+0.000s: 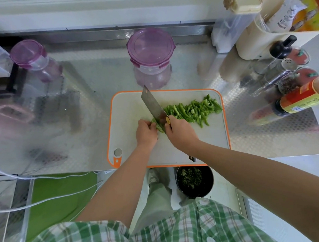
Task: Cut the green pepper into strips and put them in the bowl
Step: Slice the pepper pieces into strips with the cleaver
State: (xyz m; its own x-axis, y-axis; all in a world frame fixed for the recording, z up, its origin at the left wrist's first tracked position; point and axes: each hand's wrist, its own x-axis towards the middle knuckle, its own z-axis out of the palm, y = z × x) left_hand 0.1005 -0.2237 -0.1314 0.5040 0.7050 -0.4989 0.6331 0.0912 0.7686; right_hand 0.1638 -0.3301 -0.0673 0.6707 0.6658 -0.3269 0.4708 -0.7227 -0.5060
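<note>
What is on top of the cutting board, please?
Visible: green pepper strips and a cleaver, gripped by the right hand. The left hand covers most of the uncut pepper.

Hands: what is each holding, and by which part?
Right hand grips the cleaver by its handle, near the blade. Left hand holds the uncut pepper piece beside the blade.

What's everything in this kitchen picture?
Plastic cutting board: one, white, orange-rimmed, metal counter.
Steel cleaver: one, silver, over the board.
Cut pepper strips: one pile, green, board's right side.
Uncut pepper piece: one, green, under the blade.
Lidded plastic tubs: two, purple-topped, behind the board, far left.
Round bin: one, black, floor, green scraps inside.
Bottles and jars: several, mixed colours, counter's right.
Left hand: one, holds the pepper piece.
Right hand: one, grips the cleaver handle.
</note>
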